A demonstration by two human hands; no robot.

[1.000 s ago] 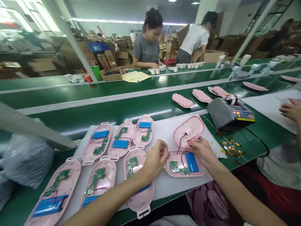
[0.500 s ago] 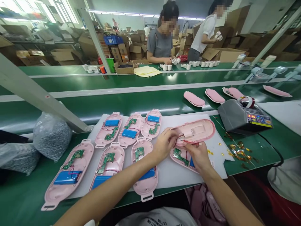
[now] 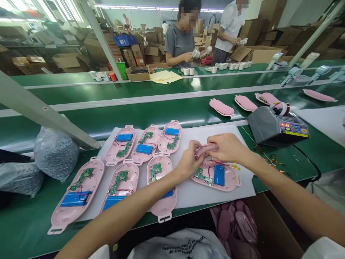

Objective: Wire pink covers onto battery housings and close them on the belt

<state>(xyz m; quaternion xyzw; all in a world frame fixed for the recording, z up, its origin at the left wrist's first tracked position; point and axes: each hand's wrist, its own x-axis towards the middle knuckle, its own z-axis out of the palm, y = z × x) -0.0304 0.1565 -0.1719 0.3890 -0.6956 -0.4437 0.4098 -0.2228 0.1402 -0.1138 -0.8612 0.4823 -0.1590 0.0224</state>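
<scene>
Sitting in one pink shell (image 3: 230, 180): blue battery (image 3: 219, 175), green board (image 3: 202, 176).

White shirt (image 3: 151, 249) with black lettering (image 3: 185, 247)

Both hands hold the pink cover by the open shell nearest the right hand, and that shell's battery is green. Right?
Not quite: the battery is blue in the head view. The rest stands: left hand and right hand both hold the pink cover by that open shell.
</scene>
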